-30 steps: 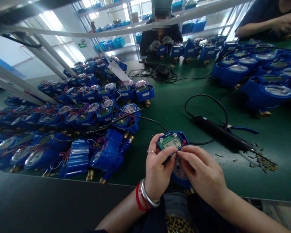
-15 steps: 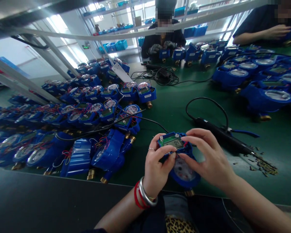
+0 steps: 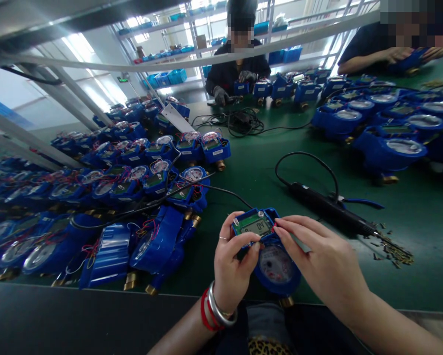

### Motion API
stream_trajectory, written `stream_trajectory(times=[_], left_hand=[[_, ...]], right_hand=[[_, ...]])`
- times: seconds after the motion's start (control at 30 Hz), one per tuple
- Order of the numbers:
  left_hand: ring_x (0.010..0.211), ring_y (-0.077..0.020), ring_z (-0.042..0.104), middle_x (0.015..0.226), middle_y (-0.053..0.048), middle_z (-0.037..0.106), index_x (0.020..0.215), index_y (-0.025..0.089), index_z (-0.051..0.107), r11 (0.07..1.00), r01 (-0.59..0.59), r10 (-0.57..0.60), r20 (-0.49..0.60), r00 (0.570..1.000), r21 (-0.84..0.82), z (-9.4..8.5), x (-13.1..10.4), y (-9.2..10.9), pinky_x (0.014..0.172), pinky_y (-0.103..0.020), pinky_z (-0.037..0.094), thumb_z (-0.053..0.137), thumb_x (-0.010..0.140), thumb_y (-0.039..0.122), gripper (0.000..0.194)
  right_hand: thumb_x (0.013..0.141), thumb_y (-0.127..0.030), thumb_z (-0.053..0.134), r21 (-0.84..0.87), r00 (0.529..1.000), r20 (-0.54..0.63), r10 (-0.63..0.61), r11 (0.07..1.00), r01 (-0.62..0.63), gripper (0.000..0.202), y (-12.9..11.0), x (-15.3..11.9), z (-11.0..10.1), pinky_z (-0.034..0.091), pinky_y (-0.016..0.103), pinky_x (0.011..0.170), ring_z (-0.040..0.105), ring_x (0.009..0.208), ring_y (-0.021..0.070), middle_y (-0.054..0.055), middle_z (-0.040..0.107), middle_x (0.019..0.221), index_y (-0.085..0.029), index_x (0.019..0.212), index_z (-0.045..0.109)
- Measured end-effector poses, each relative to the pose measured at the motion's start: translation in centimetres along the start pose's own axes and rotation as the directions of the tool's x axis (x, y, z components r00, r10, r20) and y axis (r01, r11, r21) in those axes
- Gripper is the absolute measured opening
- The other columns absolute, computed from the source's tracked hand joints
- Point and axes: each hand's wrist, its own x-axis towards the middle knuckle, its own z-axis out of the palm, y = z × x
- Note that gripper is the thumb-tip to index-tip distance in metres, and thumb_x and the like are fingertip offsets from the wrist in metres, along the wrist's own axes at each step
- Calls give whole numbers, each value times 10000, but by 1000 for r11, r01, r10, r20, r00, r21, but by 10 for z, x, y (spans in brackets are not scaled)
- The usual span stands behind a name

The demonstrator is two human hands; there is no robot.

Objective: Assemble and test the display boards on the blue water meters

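In front of me is a blue water meter (image 3: 278, 271) with a round clear dial and a brass fitting at its near end. Its upper housing holds a green circuit board (image 3: 249, 223) with a small lit display showing digits. My left hand (image 3: 234, 259) is closed around the housing's left side, thumb and forefinger at its lower edge. At the housing's right side, my right hand (image 3: 317, 251) pinches with thumb and forefinger by some red wires (image 3: 274, 227); whether a wire is between the fingertips is hard to see.
A black electric screwdriver (image 3: 328, 207) lies right, its tip beside scattered screws (image 3: 397, 251). Rows of blue meters (image 3: 155, 246) crowd the left; more meters (image 3: 391, 145) stand right. A coiled black cable (image 3: 243, 121) lies farther back. Two people work across the green table (image 3: 243, 167).
My right thumb and forefinger have come together at the housing's right edge, near the red wires. My left hand keeps its hold. Across the table, a gloved hand has lowered to the tabletop.
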Motion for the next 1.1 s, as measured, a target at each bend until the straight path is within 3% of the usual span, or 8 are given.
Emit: stream_trajectory(times=[0.13,0.23,0.47,0.53,0.6,0.7,0.77,1.1], left_hand=[[1213,-224,576,1353,-77,501,942,225,679,999,-31,32,-22,999,32,1,0,2,983,-382,542,630,867,107,149],[1228,-217,565,1335,-82,513,936,216,679,995,-83,85,-34,996,62,2,-1,2,977,-358,543,633,863,105,141],[1206,-244,576,1354,-101,502,931,206,690,991,-104,108,-36,994,88,1,-3,-3,933,-386,566,626,870,130,117],[1192,-245,582,1355,-101,497,932,207,688,991,-108,111,-37,993,79,1,-3,-3,918,-382,572,622,871,124,122],[1169,-242,592,1364,-103,483,929,203,685,992,-106,108,-31,994,66,1,-2,-3,906,-381,578,622,870,117,122],[1137,-229,603,1359,-102,463,933,202,677,994,-106,107,-9,994,36,2,-1,-2,890,-373,580,630,865,112,121],[1115,-214,607,1351,-97,454,946,208,667,993,-119,118,13,993,20,1,1,-1,886,-366,576,631,863,109,134],[1223,-228,509,1377,-82,403,960,217,600,965,-215,213,31,977,148,2,6,0,973,-374,507,694,829,150,174]], right_hand=[[962,-291,536,-79,1000,-10,-25,997,25,257,-6,-4,6,578,381,762,697,824,219,101,719,1014,-114,1019,713],[974,-309,509,-35,1000,21,1,999,-1,279,-7,-3,10,581,364,751,698,818,215,107,716,992,-116,999,708],[943,-328,555,218,955,235,179,948,-231,221,3,12,10,567,290,686,704,763,182,39,740,877,-209,876,729],[924,-352,572,257,911,342,231,909,-327,229,7,19,7,528,260,566,687,657,172,23,740,783,-214,863,744],[912,-394,571,272,836,483,261,863,-427,277,11,25,5,464,235,479,638,556,149,9,709,668,-208,808,748],[906,-470,551,266,706,649,284,785,-560,399,17,32,1,375,210,434,536,476,104,1,646,575,-182,680,710],[901,-494,554,269,647,704,293,733,-625,426,21,34,0,322,207,418,484,456,86,5,630,569,-168,667,696],[812,-493,665,293,482,802,353,470,-832,380,21,37,0,352,216,522,462,545,79,18,594,643,-117,823,722]])
